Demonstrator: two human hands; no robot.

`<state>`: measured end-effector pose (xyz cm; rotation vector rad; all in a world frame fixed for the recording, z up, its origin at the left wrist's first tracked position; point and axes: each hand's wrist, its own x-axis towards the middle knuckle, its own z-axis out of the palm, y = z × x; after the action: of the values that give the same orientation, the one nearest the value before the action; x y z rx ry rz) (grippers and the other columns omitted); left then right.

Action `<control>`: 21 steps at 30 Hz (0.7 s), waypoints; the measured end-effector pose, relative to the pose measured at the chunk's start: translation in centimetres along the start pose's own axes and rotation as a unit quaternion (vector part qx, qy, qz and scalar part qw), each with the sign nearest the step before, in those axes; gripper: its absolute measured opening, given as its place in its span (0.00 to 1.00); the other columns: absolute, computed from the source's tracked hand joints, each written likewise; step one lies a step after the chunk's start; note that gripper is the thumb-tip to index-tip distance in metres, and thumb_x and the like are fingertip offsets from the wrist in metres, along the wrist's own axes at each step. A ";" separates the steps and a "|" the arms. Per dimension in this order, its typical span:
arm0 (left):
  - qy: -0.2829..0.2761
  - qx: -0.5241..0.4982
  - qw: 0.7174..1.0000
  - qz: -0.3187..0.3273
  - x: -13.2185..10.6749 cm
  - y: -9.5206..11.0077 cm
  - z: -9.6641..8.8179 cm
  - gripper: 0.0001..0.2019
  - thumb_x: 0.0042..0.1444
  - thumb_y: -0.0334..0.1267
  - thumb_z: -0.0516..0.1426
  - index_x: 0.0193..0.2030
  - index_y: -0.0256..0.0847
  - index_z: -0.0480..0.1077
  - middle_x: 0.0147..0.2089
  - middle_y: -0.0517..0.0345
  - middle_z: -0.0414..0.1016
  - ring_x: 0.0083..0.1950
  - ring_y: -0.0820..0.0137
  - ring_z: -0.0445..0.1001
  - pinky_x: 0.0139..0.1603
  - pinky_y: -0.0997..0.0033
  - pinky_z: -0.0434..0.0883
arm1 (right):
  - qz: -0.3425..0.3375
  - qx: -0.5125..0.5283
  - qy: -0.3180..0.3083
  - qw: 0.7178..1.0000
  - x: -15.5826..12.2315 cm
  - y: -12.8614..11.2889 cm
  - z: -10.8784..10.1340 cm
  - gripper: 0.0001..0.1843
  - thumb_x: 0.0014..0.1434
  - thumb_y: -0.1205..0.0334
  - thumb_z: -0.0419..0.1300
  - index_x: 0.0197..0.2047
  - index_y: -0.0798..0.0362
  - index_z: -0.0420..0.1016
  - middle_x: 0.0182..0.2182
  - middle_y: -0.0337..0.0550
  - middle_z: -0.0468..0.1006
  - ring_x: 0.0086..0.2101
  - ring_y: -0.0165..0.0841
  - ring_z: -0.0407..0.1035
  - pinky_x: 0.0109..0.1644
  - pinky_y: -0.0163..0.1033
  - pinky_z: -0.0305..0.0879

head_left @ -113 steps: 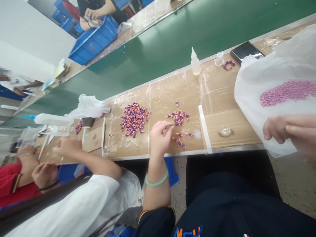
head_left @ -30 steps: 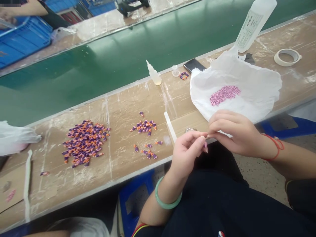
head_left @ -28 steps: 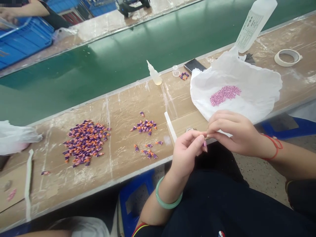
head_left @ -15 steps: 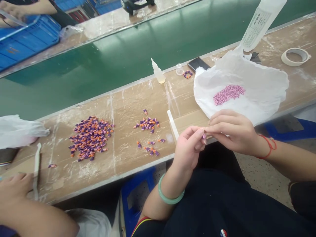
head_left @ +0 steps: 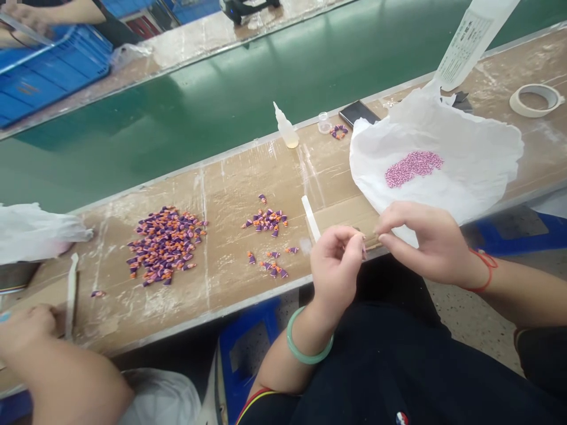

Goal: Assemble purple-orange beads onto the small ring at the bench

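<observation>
Over the front edge of the table, my left hand [head_left: 335,265] is closed in a pinch, a small pink piece [head_left: 364,252] partly showing at its fingers. Just to the right, my right hand [head_left: 425,245] has thumb and forefinger drawn together; anything between them is too small to make out. A narrow gap separates the two hands. Beyond my right hand, a heap of tiny pink-and-white pieces [head_left: 411,168] lies on white crumpled paper [head_left: 478,153]. Left of my hands are small purple-and-orange figures [head_left: 266,221], with a larger pile of them [head_left: 166,245] farther left.
A dropper bottle [head_left: 287,131], a small clear cap [head_left: 324,123], a ring of figures [head_left: 339,131] and a phone [head_left: 358,113] line the far edge. A large bottle [head_left: 472,44] and tape roll [head_left: 535,100] stand right. A co-worker's arm [head_left: 66,378] reaches in at left.
My hands have drawn apart from touching fingertips, leaving a small gap. My left fingers have curled in, and less of the pink piece shows. The co-worker's hand at left has shifted slightly.
</observation>
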<state>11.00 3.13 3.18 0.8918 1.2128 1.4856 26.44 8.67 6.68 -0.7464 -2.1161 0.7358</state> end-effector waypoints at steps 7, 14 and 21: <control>-0.005 0.146 0.975 0.166 -0.4 0.4 -0.4 0.06 0.60 0.33 0.59 0.31 0.41 0.74 0.26 0.62 0.73 0.27 0.75 0.69 0.29 0.74 0.64 | 0.044 0.013 -0.024 0.999 0.1 -0.9 0.4 0.07 0.55 0.74 0.59 0.31 0.52 0.72 0.25 0.34 0.76 0.26 0.25 0.68 0.31 0.30 0.65; 0.018 0.190 0.965 0.177 -0.8 0.0 -0.1 0.07 0.59 0.30 0.59 0.31 0.41 0.74 0.25 0.62 0.72 0.26 0.74 0.68 0.29 0.73 0.64 | -0.019 -0.040 0.039 0.998 -0.2 -0.5 1.6 0.05 0.56 0.72 0.60 0.31 0.53 0.71 0.25 0.37 0.75 0.28 0.27 0.69 0.34 0.34 0.66; -0.021 0.066 0.997 0.045 -0.3 0.3 -0.5 0.08 0.60 0.37 0.60 0.31 0.39 0.73 0.26 0.62 0.72 0.26 0.76 0.68 0.28 0.76 0.65 | -0.103 -0.091 0.059 0.989 0.3 0.2 1.8 0.08 0.57 0.74 0.57 0.29 0.52 0.66 0.23 0.36 0.75 0.26 0.28 0.69 0.31 0.35 0.66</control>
<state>10.54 2.73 3.39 1.0736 1.2646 1.4641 24.91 8.58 5.68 -0.6379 -2.1310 0.3837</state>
